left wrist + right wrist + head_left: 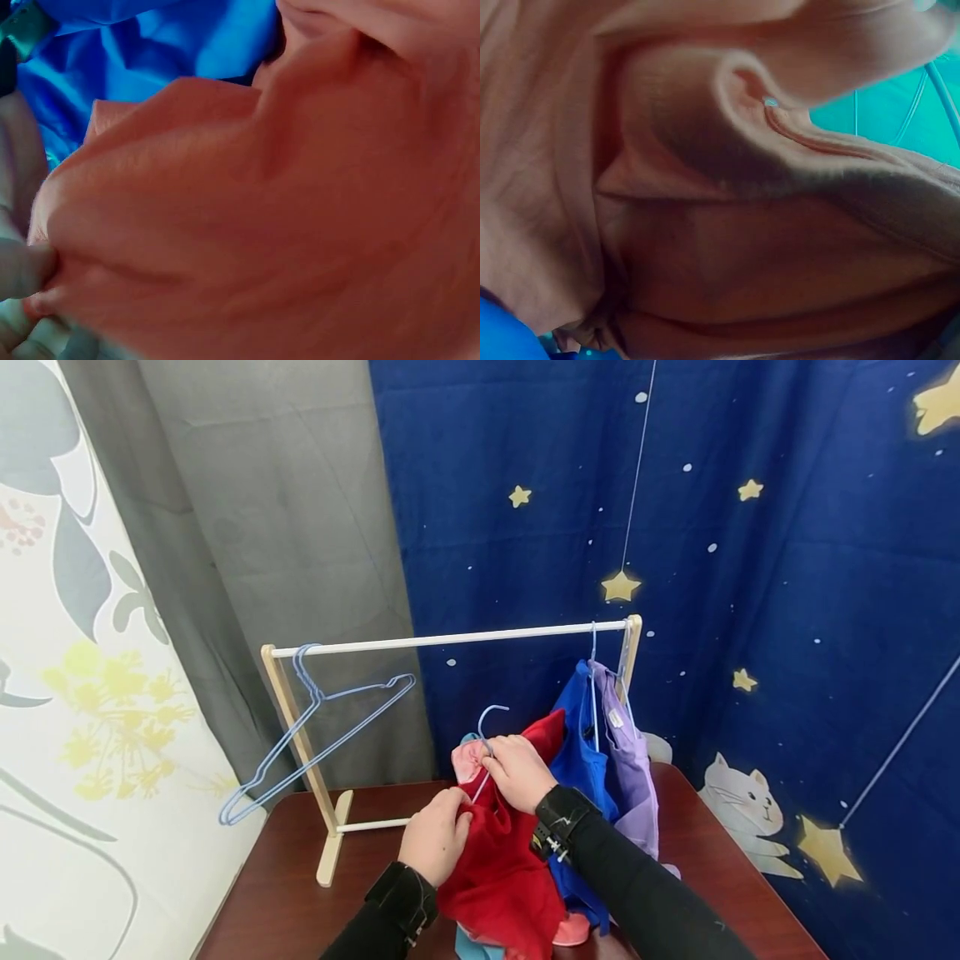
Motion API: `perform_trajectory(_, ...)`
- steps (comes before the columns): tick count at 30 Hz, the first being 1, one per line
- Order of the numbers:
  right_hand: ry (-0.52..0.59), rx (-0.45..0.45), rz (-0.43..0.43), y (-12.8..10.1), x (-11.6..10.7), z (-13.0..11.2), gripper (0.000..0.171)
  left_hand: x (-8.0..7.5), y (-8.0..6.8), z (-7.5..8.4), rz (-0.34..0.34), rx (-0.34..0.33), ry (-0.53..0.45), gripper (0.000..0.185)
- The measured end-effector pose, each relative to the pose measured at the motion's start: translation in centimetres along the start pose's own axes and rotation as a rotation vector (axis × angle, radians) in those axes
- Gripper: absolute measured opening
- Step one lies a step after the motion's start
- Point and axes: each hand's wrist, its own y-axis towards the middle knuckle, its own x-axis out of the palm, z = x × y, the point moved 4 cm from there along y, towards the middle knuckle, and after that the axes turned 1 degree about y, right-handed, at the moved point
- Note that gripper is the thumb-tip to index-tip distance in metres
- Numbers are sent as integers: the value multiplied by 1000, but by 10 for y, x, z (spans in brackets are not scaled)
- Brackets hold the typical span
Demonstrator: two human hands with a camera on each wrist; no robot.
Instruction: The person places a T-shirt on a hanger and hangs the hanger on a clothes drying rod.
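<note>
Gripping the red garment [501, 860] with both hands over the surface [285, 893]: left hand [435, 839] pinching the cloth's edge, right hand [519, 772] clutching its top together with the light blue hanger [486, 737]. Standing behind, the rack [450, 639], blue garment [581, 752] and purple garment [633, 777] hanging there.

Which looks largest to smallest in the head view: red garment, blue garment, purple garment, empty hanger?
1. Red garment, though it lies nearest the camera, which inflates it.
2. Empty hanger, by its span.
3. Blue garment and purple garment: unsure, both partly hidden.
</note>
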Motion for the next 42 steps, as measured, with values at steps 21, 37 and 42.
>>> perform_trajectory(21,108,85,35,2,7,8,10,21,-4,-15,-86,-30,-115,27)
perform_trajectory(37,10,197,196,-12,-6,77,25,14,-17,-21,-158,-143,-260,15)
perform_trajectory(42,-7,322,226,-12,-14,94,23,9,-23,-23,-168,-144,-253,11)
